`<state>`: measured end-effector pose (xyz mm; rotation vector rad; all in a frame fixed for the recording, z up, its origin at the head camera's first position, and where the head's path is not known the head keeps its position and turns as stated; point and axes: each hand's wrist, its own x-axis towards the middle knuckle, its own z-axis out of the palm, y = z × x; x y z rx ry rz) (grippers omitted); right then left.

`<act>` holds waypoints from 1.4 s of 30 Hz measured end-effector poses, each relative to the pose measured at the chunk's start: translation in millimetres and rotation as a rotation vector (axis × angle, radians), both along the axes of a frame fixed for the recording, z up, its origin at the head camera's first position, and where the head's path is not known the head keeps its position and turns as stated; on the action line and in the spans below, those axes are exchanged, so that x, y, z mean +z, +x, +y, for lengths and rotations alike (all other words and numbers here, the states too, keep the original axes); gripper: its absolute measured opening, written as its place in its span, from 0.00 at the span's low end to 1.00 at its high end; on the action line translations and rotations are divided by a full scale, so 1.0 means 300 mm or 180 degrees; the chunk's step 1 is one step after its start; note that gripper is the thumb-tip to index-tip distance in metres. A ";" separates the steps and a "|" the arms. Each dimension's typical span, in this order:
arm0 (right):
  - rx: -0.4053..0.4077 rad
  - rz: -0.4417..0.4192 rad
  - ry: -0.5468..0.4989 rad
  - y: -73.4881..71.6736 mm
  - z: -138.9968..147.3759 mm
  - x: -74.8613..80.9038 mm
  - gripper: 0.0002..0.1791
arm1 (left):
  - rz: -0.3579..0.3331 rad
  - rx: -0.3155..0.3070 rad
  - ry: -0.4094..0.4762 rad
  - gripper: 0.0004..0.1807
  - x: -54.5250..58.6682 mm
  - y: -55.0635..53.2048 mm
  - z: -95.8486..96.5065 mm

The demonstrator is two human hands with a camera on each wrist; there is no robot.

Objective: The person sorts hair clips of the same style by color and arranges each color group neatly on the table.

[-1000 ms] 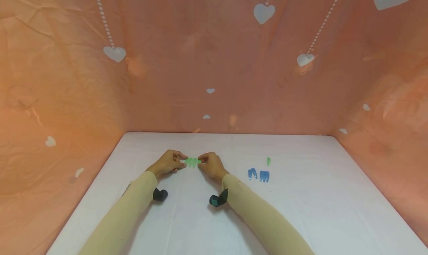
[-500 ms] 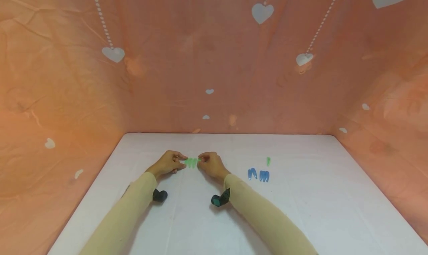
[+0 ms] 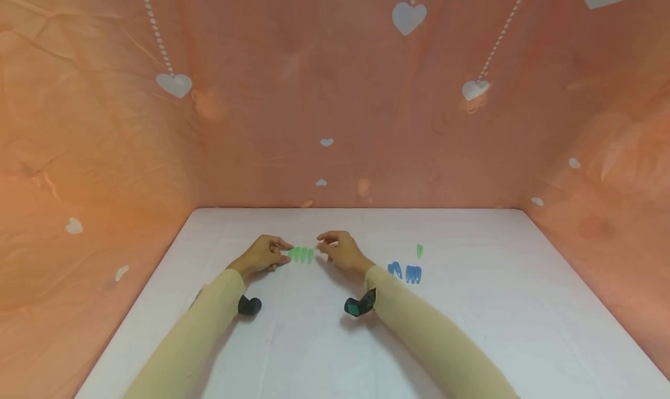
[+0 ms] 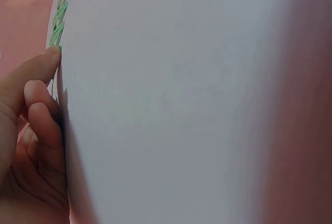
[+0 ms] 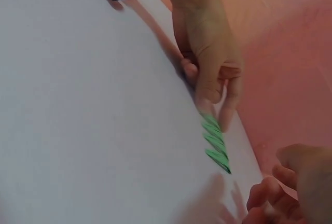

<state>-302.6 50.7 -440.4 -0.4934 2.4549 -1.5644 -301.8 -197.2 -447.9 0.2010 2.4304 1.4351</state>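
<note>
A row of several green snap hair clips [image 3: 303, 255] lies side by side on the white table. My left hand [image 3: 262, 252] pinches the leftmost clip of that row between thumb and forefinger, partly covering it. The same row of clips [image 5: 215, 143] shows in the right wrist view, with the left hand [image 5: 210, 58] at its far end. Just to the right of the row, my right hand [image 3: 344, 252] is lifted, thumb and forefinger apart, holding nothing. In the left wrist view, the left hand [image 4: 33, 110] has its thumb tip against the nearest clip.
Farther right on the table [image 3: 471, 329] lie several blue hair clips [image 3: 413, 274] in two small groups. A single green hair clip [image 3: 420, 251] lies just behind them. An orange cloth [image 3: 335, 96] with white hearts stands behind and at the sides.
My right hand has let go of the rightmost green clip and drawn back to the right, uncovering it. The left hand has stayed in place.
</note>
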 end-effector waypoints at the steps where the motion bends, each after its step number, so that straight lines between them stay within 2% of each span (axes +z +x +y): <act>1: 0.0014 0.0049 0.0024 -0.002 0.009 0.001 0.17 | 0.0006 -0.0010 0.0009 0.22 0.000 0.002 0.000; 8: 0.0026 0.0108 0.0070 0.007 0.088 0.026 0.17 | -0.0004 -0.0026 0.0081 0.23 -0.003 0.010 0.003; 18: -0.0071 0.0178 0.0227 0.001 0.221 0.060 0.18 | -0.0092 0.0113 0.0064 0.22 -0.011 0.005 -0.007; 25: -0.0078 0.0249 0.0275 -0.007 0.304 0.070 0.19 | 0.0069 -0.0046 0.0029 0.22 -0.014 0.002 -0.016; 35: -0.0099 0.0176 0.0342 0.021 0.390 0.103 0.20 | 0.0079 -0.0012 0.0022 0.22 -0.009 0.007 -0.004; 42: -0.0197 0.0089 0.0327 0.018 0.447 0.097 0.20 | 0.0130 -0.0035 -0.0007 0.22 -0.003 0.005 -0.001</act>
